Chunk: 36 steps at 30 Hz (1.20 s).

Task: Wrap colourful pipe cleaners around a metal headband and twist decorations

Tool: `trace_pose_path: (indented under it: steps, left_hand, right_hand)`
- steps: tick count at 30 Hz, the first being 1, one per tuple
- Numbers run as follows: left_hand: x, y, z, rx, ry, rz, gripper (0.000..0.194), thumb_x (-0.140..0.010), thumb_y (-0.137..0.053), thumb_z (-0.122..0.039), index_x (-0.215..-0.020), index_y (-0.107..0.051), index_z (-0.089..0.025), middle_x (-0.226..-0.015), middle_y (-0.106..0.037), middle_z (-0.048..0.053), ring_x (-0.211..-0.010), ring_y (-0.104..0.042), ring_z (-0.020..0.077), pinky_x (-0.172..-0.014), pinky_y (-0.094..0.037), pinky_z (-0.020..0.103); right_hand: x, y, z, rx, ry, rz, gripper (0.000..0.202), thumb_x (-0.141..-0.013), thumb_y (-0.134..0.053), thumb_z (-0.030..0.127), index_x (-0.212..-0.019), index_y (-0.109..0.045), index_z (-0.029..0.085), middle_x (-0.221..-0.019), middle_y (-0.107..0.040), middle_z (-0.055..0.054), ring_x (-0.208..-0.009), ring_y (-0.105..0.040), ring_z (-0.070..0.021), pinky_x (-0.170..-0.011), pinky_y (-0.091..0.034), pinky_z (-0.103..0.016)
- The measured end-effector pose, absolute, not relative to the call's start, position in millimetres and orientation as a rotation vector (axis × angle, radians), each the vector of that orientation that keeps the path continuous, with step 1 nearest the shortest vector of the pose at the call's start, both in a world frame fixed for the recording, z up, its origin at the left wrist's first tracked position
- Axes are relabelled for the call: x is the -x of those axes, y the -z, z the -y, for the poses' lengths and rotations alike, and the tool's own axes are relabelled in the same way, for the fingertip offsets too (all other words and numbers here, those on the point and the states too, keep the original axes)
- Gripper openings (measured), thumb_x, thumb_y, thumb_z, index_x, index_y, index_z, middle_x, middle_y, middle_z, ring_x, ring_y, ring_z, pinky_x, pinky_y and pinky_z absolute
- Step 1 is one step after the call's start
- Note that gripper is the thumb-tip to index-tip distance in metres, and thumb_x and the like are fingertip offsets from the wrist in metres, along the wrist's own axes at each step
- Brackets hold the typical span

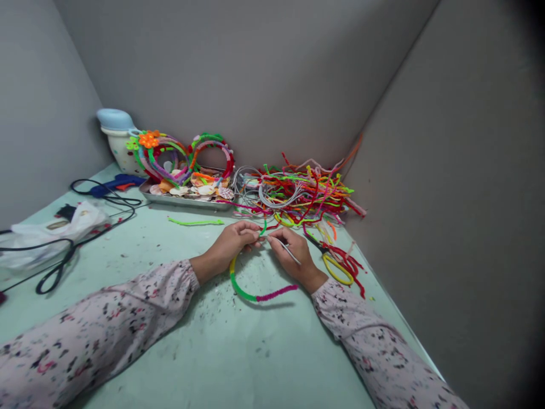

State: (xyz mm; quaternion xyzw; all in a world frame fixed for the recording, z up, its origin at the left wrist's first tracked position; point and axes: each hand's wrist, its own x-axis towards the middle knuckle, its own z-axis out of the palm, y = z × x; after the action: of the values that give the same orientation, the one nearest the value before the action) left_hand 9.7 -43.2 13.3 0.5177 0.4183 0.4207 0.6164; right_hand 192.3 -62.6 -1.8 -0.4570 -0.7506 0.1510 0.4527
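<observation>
A headband curves below my hands, wrapped in yellow, green and magenta pipe cleaner. Its wrapped part runs up under my left hand, whose fingers are closed on it. My right hand is pinched close beside the left, and the bare grey end of the headband lies along its fingers. Between the fingertips stands a short length of green pipe cleaner; which fingers grip it is hidden. A lime green pipe cleaner lies on the table left of my hands.
Behind are a metal tray of fabric pieces, finished headbands, bare grey hoops and heaped pipe cleaners. Yellow-handled scissors lie right. Leftward are a white-and-blue container, blue tool, black cord and plastic bag.
</observation>
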Motion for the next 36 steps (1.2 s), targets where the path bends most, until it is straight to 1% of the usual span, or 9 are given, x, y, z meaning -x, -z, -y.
trace_pose_path:
  steps: [6, 13, 16, 28, 36]
  left_hand:
    - [-10.8, -12.9, 43.8, -1.172, -1.009, -0.957, 0.027, -0.069, -0.069, -0.019, -0.094, -0.06, -0.015, -0.069, -0.066, 0.001, -0.061, -0.059, 0.0105, -0.053, -0.04, 0.019]
    - [-10.6, -16.4, 44.2, -1.123, -0.958, -0.954, 0.029, -0.071, -0.069, -0.022, -0.098, -0.061, -0.014, -0.073, -0.066, 0.002, -0.062, -0.062, 0.0112, -0.051, -0.04, 0.019]
    - [-10.5, -16.5, 43.9, -1.105, -0.961, -0.949, 0.029, -0.071, -0.069, -0.021, -0.097, -0.062, -0.013, -0.074, -0.066, 0.003, -0.063, -0.063, 0.011, -0.051, -0.041, 0.018]
    - [-11.0, -17.5, 44.6, -1.085, -0.992, -0.985, 0.036, -0.067, -0.071, -0.021, -0.1, -0.06, -0.014, -0.07, -0.065, 0.0, -0.062, -0.061, 0.0101, -0.053, -0.04, 0.018]
    - [-11.4, -14.7, 43.5, -1.091, -1.018, -0.98, 0.036, -0.064, -0.073, -0.022, -0.098, -0.061, -0.014, -0.066, -0.063, 0.0, -0.06, -0.059, 0.0116, -0.052, -0.04, 0.02]
  right_hand:
    - [-192.1, 1.9, 61.5, 1.127, -0.439, 1.831, 0.012, -0.088, -0.057, 0.027, -0.083, -0.064, 0.019, -0.077, -0.066, -0.001, -0.068, -0.059, -0.0143, -0.065, -0.044, -0.025]
    - [-193.0, 1.8, 62.4, 1.108, -0.406, 1.842, 0.011, -0.089, -0.056, 0.026, -0.086, -0.065, 0.019, -0.08, -0.066, -0.002, -0.071, -0.059, -0.015, -0.067, -0.044, -0.026]
    - [-193.1, 1.9, 62.2, 1.103, -0.395, 1.854, 0.012, -0.089, -0.056, 0.027, -0.085, -0.064, 0.019, -0.078, -0.065, -0.001, -0.07, -0.058, -0.0148, -0.066, -0.044, -0.026]
    - [-192.6, 1.2, 62.2, 1.131, -0.438, 1.843, 0.013, -0.089, -0.057, 0.028, -0.085, -0.065, 0.019, -0.078, -0.066, -0.001, -0.071, -0.059, -0.0148, -0.067, -0.043, -0.026]
    - [-191.8, 0.5, 62.1, 1.136, -0.468, 1.826, 0.014, -0.089, -0.056, 0.029, -0.085, -0.065, 0.019, -0.077, -0.066, -0.001, -0.069, -0.059, -0.0146, -0.066, -0.044, -0.026]
